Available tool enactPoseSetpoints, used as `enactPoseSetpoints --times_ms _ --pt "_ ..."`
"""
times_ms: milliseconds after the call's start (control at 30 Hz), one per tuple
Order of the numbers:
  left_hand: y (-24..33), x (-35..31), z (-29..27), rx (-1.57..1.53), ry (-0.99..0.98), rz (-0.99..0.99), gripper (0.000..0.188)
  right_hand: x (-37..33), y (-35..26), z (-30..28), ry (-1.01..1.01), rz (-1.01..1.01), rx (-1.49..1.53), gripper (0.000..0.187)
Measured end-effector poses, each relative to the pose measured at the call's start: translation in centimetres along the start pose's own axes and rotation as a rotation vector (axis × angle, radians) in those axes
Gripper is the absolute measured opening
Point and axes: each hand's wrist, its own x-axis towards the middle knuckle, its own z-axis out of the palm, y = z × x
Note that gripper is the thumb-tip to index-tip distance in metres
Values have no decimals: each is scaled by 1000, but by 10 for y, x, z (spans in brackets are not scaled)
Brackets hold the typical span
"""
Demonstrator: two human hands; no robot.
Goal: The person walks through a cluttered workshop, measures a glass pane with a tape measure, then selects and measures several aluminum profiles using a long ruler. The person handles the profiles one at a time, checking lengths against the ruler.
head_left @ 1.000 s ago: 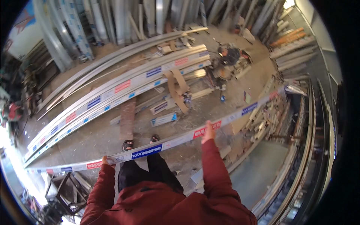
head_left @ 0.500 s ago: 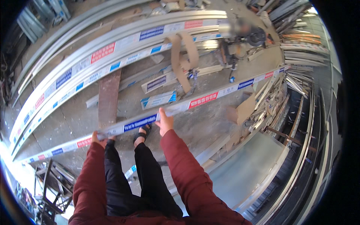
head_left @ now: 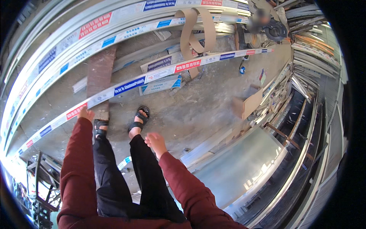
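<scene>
A long aluminium profile (head_left: 129, 84), wrapped in white film with blue and red labels, slants across the floor in front of me. It passes over a brown board (head_left: 100, 70). My left hand (head_left: 86, 113) is at the profile's near edge, fingers apart; whether the fingertips still touch it I cannot tell. Nearer to me, my right hand (head_left: 155, 142) is off the profile, holding nothing, its fingers loosely bent and slightly blurred. My sandalled feet stand between the hands, one sandal (head_left: 139, 116) on the concrete.
Several wrapped profiles (head_left: 129, 36) lie along the far left. A looped brown strip (head_left: 187, 34) stands beyond the slanting profile. At right are an open cardboard box (head_left: 248, 103), a large pale sheet (head_left: 244, 168) and racks of long bars (head_left: 316, 57). A metal frame (head_left: 37, 179) stands at left.
My right hand has let go of the profile and drawn back toward me. The profile has moved farther from me, and my left hand's grip has loosened at its edge.
</scene>
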Motion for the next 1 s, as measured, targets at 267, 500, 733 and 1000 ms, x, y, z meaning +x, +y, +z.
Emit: enactPoseSetpoints --times_ms 267,500,733,1000 --pt "8 -157 -87 2160 -127 344 60 -147 61 -40 136 -14 -94 25" --pt "35 -303 -34 1741 -278 446 45 -308 117 -53 374 -29 418 27" --pt "94 -333 0 2190 -482 559 22 -387 277 43 506 171 446 25" --pt "96 -414 -15 2236 -551 142 19 -466 338 135 666 -58 802 25"
